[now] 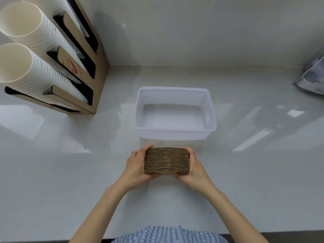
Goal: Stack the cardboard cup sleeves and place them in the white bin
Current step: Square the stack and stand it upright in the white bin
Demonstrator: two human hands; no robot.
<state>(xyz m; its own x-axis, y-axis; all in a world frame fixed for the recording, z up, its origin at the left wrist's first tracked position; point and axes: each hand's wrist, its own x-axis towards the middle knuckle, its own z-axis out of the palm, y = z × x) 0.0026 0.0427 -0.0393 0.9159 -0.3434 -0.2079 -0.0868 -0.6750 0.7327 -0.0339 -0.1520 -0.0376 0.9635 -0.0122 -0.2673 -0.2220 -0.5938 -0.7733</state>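
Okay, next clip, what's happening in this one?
A person stands at a pale counter, holding a neat stack of cardboard cup sleeves between the left hand and the right hand, one on each end. The stack is just in front of the white bin, which looks empty, so nothing has gone in yet. Off to the left, a cardboard dispenser holds rows of white paper cups.

shiny object (312, 76) at right edge, cut off and unidentifiable
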